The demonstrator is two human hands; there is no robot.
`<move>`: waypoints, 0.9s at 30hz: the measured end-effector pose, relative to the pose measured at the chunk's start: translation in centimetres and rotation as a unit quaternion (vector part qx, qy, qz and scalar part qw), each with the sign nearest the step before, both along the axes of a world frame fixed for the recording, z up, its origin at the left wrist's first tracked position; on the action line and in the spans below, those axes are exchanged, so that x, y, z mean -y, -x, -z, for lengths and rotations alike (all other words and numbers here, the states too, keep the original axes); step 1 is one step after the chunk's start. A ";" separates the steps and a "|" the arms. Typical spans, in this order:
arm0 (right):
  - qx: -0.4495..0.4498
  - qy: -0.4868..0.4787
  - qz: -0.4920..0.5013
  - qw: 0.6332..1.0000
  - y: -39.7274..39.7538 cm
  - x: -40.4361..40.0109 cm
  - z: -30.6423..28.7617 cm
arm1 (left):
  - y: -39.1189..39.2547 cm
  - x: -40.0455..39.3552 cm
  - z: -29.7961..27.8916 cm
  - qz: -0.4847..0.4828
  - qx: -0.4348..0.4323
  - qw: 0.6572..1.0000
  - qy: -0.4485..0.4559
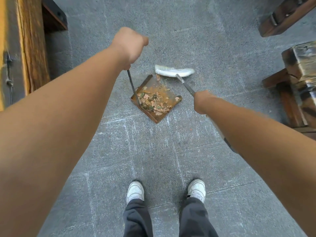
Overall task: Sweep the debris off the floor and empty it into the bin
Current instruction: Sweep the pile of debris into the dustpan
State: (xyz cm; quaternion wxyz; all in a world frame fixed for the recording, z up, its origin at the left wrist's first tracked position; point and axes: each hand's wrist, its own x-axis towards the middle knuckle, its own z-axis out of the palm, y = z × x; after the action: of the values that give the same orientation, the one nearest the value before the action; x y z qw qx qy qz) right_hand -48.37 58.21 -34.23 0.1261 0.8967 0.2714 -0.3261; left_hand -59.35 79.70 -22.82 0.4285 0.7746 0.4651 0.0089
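A rusty metal dustpan (171, 97) sits on the grey stone floor in front of my feet, its open mouth toward the far side. Dry leaves and pinkish scraps (152, 102) are piled in its near half. My left hand (130, 46) is fisted around the top of the dustpan's thin dark handle (131, 84). My right hand (203, 102) grips the broom's metal handle (185, 85). The white broom head (173, 71) rests on the floor just beyond the pan's mouth, with a few fine bits (159, 78) at the lip.
A wooden post and bench edge (34, 45) stand along the left. Dark wooden furniture (299, 79) sits at the right, with another piece (283, 16) at the top right. My two white shoes (165, 191) are planted on the paving (153, 151) below the pan.
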 end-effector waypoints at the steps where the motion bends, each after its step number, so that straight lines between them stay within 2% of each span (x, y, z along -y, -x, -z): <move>1: -0.002 0.001 -0.003 1.000 0.4 0.4 0.3 | 0.0 -0.1 0.1 -0.008 0.002 1.000 0.005; 4: -0.026 0.013 -0.017 0.999 2.3 3.2 0.5 | 0.2 -0.6 -0.2 -0.012 0.008 0.999 0.039; 12: -0.077 0.066 -0.103 0.989 5.6 10.4 -3.1 | -0.6 1.8 -1.1 -0.010 0.019 0.998 0.053; 16: -0.090 0.049 -0.094 0.990 5.4 12.2 -5.7 | 1.0 2.9 -1.5 -0.032 0.041 0.999 0.017; 22: -0.072 0.016 -0.052 0.996 3.9 12.8 -8.2 | 7.5 4.4 0.1 -0.073 0.135 0.988 -0.004; 27: -0.059 -0.003 0.011 0.998 1.9 11.5 -7.9 | 6.8 3.8 0.3 -0.030 0.075 0.995 -0.063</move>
State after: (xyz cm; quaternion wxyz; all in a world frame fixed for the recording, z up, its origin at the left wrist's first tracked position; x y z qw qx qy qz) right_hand -50.31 46.66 -26.36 0.1036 0.8792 0.2691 -0.3793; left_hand -66.19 75.85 -23.07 0.4120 0.7827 0.4535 0.1091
